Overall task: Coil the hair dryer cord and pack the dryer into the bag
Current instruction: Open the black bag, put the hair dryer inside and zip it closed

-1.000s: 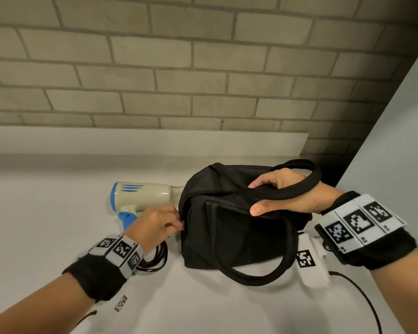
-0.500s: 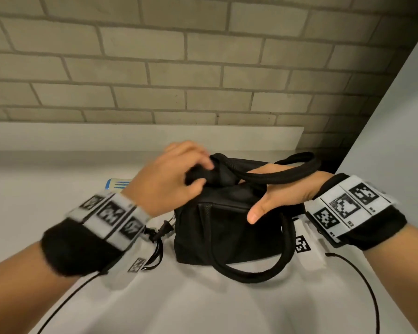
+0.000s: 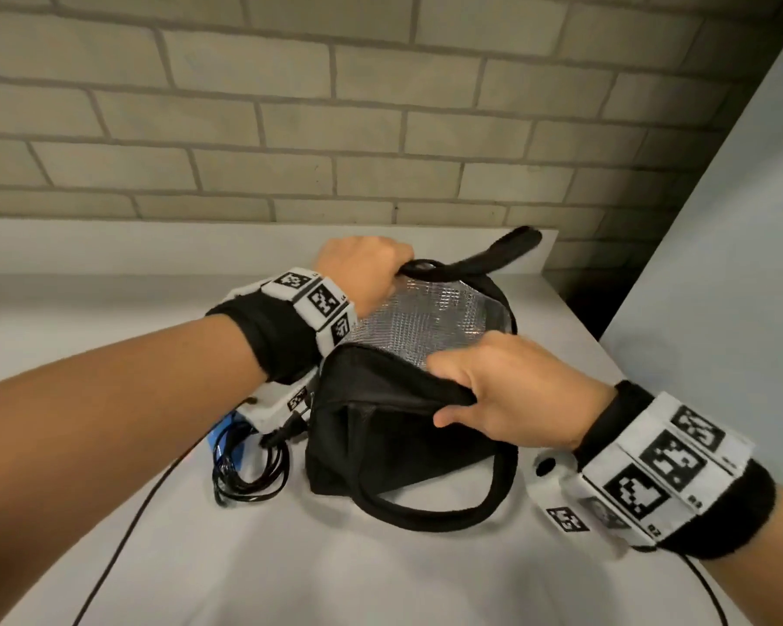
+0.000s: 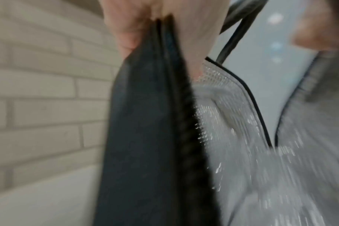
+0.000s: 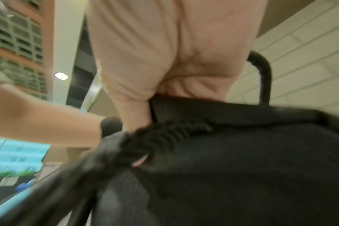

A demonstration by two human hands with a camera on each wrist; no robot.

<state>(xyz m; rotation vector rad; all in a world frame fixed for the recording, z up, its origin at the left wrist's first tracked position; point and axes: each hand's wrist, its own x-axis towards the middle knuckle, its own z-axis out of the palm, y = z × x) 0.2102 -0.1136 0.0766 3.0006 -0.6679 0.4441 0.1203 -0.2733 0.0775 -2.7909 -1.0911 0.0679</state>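
Note:
A black bag (image 3: 394,449) stands on the white counter, its mouth pulled wide so the silver lining (image 3: 421,323) shows. My left hand (image 3: 362,268) grips the far rim of the opening. In the left wrist view that black rim (image 4: 159,107) runs down from my fingers. My right hand (image 3: 493,395) grips the near rim (image 5: 203,110), fingers curled over it into the bag. The hair dryer (image 3: 229,438) lies left of the bag, mostly hidden under my left forearm; only a blue part shows. Its black cord (image 3: 252,478) lies coiled beside it.
A brick wall (image 3: 335,128) with a low white ledge (image 3: 154,246) closes the back. A pale panel (image 3: 719,264) rises at the right. One bag handle (image 3: 430,508) droops toward me on the counter (image 3: 380,576); the other handle (image 3: 502,250) sticks up behind. Thin sensor cables trail from both wrists.
My left hand left the dryer, went to the bag's top and drew the far rim back. My right hand shifted from the handle to the near rim. The bag now gapes open.

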